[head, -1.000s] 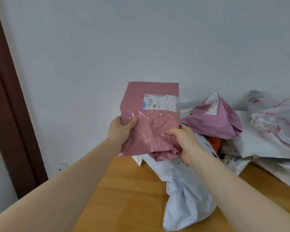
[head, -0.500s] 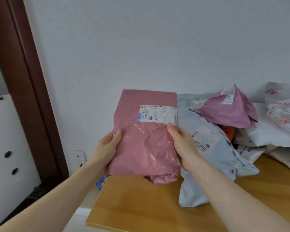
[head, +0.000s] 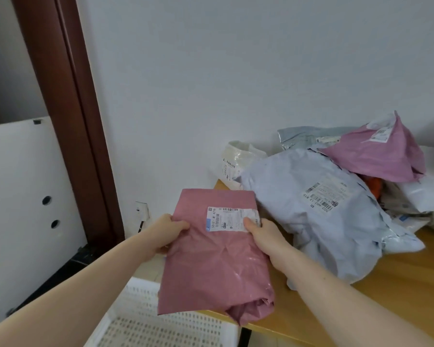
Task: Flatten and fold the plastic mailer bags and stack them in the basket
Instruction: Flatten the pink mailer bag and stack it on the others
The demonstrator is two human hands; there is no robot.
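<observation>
Holding one folded pink mailer bag [head: 216,256] at the centre of the frame, two hands are gripping its sides: the left hand [head: 164,234] is pinching the left edge, the right hand [head: 263,236] is clasping the right edge, thumb on the white shipping label [head: 232,219]. The bag is looking creased, its lower corner bunched, and is hanging above one white slotted basket [head: 161,326] at lower left. At right, a pile of at least four other bags [head: 323,209] is lying on the wooden table [head: 411,284].
</observation>
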